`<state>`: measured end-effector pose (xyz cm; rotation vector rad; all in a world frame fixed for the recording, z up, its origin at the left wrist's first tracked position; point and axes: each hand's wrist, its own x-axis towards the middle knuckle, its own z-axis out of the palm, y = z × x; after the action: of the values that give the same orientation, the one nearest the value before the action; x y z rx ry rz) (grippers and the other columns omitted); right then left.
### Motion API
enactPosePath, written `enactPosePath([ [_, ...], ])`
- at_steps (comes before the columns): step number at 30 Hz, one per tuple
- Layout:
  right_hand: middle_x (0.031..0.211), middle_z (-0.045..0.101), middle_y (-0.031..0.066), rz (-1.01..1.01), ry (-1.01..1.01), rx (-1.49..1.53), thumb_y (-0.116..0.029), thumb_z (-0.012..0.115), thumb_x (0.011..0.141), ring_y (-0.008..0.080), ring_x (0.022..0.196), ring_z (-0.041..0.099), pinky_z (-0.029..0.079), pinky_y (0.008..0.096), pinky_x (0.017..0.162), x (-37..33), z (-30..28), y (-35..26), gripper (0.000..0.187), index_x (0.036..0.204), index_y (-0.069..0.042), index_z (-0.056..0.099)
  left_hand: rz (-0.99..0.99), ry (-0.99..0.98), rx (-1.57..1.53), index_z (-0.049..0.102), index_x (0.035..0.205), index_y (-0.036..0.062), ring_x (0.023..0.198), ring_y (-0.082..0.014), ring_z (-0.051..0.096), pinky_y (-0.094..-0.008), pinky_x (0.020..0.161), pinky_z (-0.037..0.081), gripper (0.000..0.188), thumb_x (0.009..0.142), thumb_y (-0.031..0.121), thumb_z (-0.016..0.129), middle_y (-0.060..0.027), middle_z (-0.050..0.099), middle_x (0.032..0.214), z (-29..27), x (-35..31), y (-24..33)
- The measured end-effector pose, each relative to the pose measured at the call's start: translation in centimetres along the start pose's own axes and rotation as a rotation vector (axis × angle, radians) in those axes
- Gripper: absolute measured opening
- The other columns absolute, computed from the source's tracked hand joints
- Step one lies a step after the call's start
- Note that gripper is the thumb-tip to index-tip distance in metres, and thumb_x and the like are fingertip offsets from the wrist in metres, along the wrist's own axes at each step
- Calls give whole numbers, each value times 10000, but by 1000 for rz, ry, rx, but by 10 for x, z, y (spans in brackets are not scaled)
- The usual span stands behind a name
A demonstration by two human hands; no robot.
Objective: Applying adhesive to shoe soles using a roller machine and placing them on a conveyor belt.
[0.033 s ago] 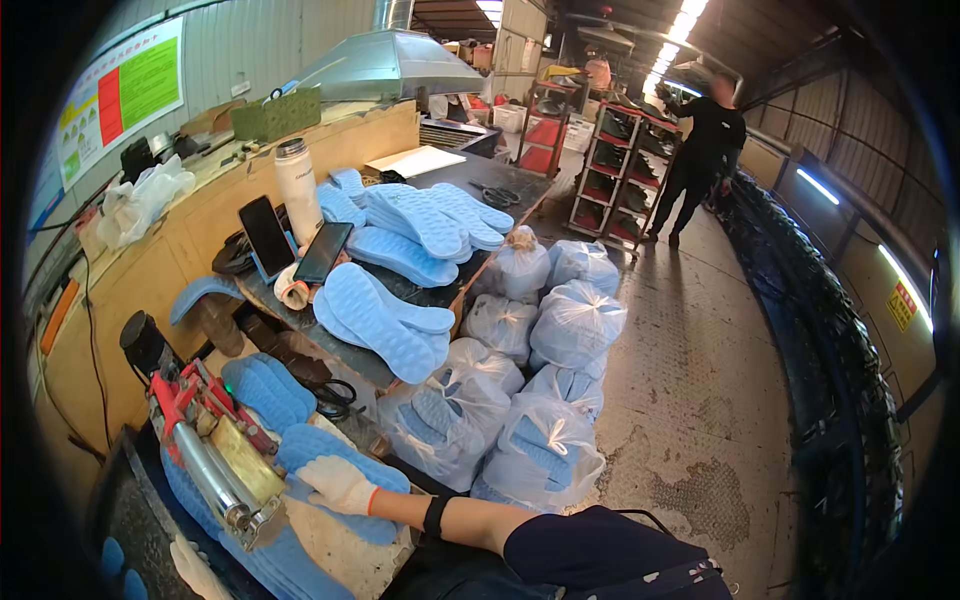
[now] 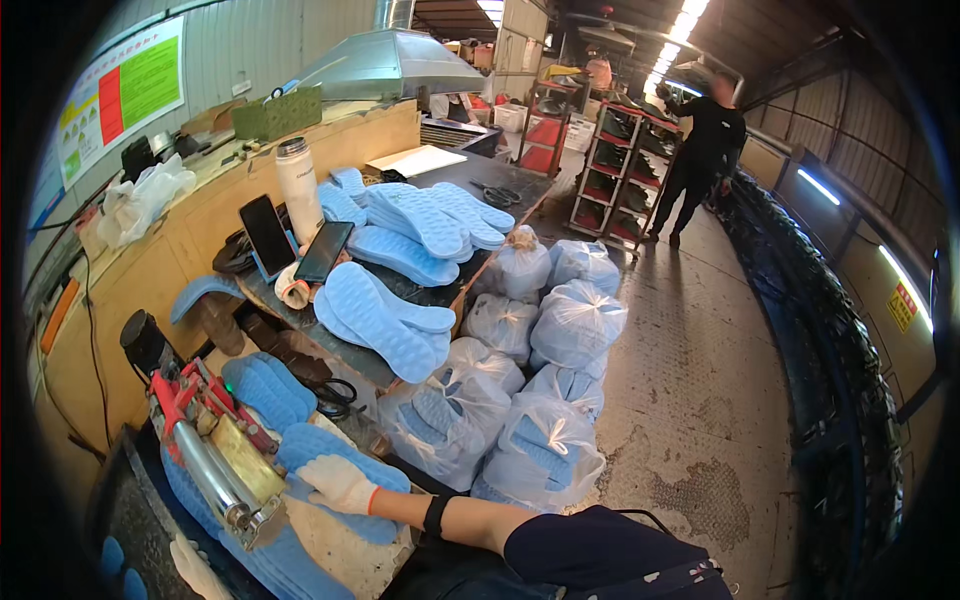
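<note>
Long metal-walled shed. Worn metal floor [image 2: 690,420] runs down frame right, a walkway between dark machinery [image 2: 815,320] and clear bags [image 2: 580,325] of insoles. Bags crowd the right edge of a dark table [image 2: 522,178], mid-frame. Lower left, tight quarters: red-and-silver machine [image 2: 205,470] beside pale board [image 2: 340,548]. Blue insoles [image 2: 375,474] on board; gloved right hand [image 2: 335,486] laid over them, grip unclear. Gloved left hand [image 2: 195,568] at bottom edge, cut off; cannot tell its state.
</note>
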<state>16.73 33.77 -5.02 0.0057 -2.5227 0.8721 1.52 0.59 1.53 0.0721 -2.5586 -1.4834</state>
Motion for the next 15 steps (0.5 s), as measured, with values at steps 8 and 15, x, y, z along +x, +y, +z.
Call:
enactPosePath([
  [8,929,594,127,-2,-4,-19,-199,745,755,348,919,584,459,466,801,-2,-2,-1,344,1029,-80,575,163,-14,121,654,1096,-22,734,-199,592,-339,689,505,343,986,294,575,-117,668,954,-4,-29,45],
  [15,935,597,131,-6,-3,-26,-203,747,750,352,922,586,463,469,804,0,-3,-2,355,1033,-77,571,202,-12,49,530,1047,54,700,-98,430,-271,624,378,171,1020,219,567,-17,460,905,8,9,-10],
])
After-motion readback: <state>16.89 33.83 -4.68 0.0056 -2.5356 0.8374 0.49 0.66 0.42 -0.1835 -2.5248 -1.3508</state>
